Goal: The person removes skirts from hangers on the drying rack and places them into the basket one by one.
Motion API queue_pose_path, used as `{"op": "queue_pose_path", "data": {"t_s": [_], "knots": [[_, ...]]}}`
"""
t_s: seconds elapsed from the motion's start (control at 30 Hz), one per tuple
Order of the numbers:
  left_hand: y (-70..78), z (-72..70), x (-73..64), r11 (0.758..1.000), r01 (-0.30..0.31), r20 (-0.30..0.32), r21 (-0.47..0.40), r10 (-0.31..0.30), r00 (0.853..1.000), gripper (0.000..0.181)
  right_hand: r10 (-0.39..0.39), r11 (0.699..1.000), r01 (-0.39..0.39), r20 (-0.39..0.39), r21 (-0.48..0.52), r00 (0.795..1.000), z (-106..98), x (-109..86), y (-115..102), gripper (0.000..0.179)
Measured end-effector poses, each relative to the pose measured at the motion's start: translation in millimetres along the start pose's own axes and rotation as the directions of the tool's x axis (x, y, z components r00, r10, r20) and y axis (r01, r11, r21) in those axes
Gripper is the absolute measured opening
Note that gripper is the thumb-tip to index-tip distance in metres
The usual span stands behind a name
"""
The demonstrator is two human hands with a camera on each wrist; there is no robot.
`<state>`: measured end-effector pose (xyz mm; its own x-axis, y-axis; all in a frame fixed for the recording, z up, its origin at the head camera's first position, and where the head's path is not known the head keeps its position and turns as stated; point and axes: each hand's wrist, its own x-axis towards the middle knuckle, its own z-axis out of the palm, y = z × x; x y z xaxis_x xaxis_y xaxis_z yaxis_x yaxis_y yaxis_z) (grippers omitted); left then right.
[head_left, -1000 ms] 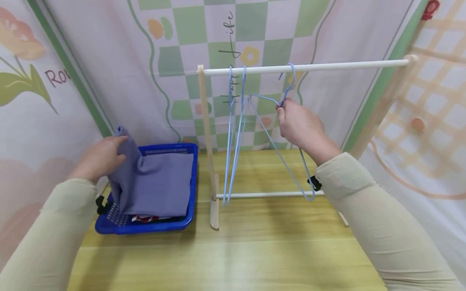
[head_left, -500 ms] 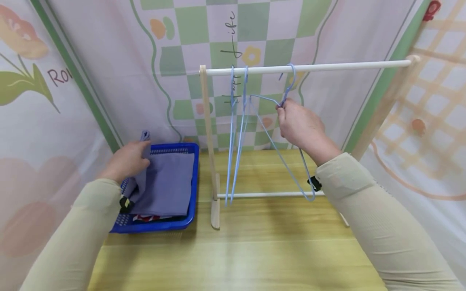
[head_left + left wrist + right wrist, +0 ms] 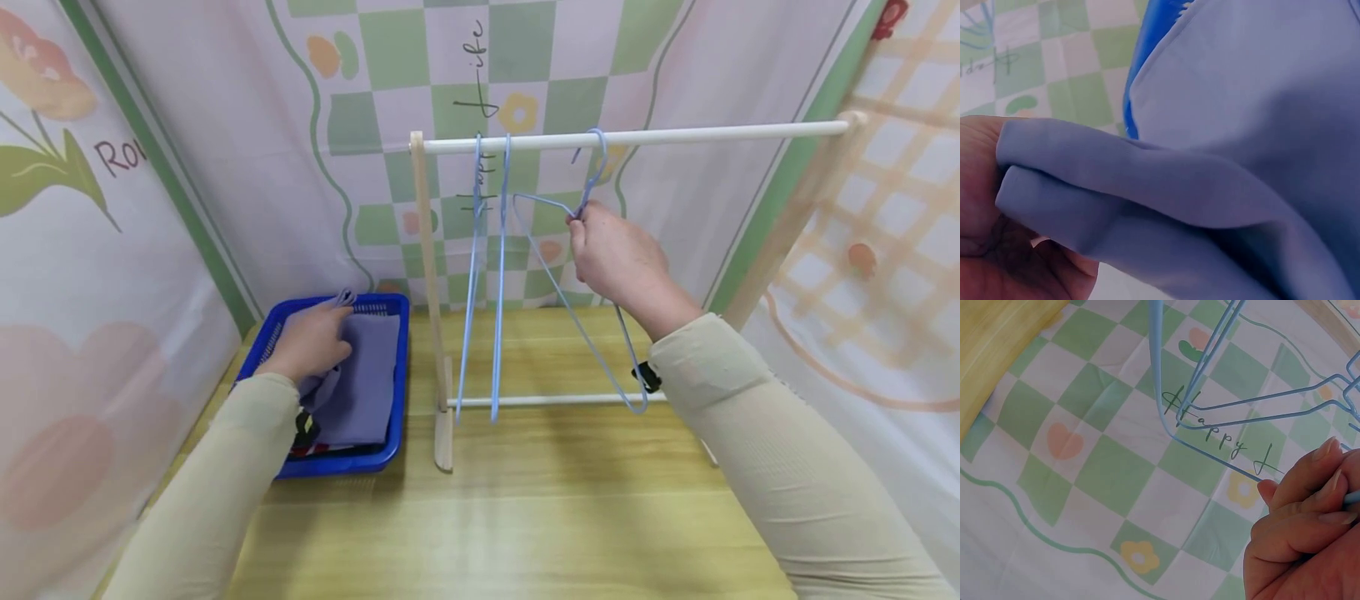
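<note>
A folded purple-grey cloth [image 3: 369,379] lies in a blue plastic basket [image 3: 404,375] on the left. My left hand [image 3: 309,340] pinches a gathered fold of it over the basket. In the left wrist view, two layers of the cloth [image 3: 1160,175] lie between the thumb and fingers. My right hand [image 3: 618,254] grips a light blue wire hanger [image 3: 603,157] just below its hook. That hook is over the rack's white top rail [image 3: 697,136], and the hanger is turned at an angle. In the right wrist view, the fingers [image 3: 1310,481] curl around the hanger's neck.
Two more blue hangers [image 3: 500,292] hang near the left wooden post [image 3: 425,250] of the rack. A white lower bar [image 3: 547,402] spans the rack. Red and dark fabric shows under the purple-grey cloth. Printed curtains [image 3: 517,50] surround the wooden table [image 3: 487,533].
My left hand has moved right across the basket, folding the cloth's left part over. The right hand keeps its grip on the hanger. The two hanging hangers have swung slightly apart.
</note>
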<state>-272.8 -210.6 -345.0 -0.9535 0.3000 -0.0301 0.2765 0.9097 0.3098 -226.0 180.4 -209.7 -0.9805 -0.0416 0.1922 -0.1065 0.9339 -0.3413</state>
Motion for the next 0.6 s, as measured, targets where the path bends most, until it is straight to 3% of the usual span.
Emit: {"op": "queue_pose_path", "data": {"t_s": [0.6], "knots": [[8.8, 47.5, 20.4, 0.999, 0.037, 0.092, 0.011, -0.037, 0.995, 0.064, -0.012, 1.000, 0.012, 0.002, 0.010, 1.000, 1, 0.0, 0, 0.041]]}}
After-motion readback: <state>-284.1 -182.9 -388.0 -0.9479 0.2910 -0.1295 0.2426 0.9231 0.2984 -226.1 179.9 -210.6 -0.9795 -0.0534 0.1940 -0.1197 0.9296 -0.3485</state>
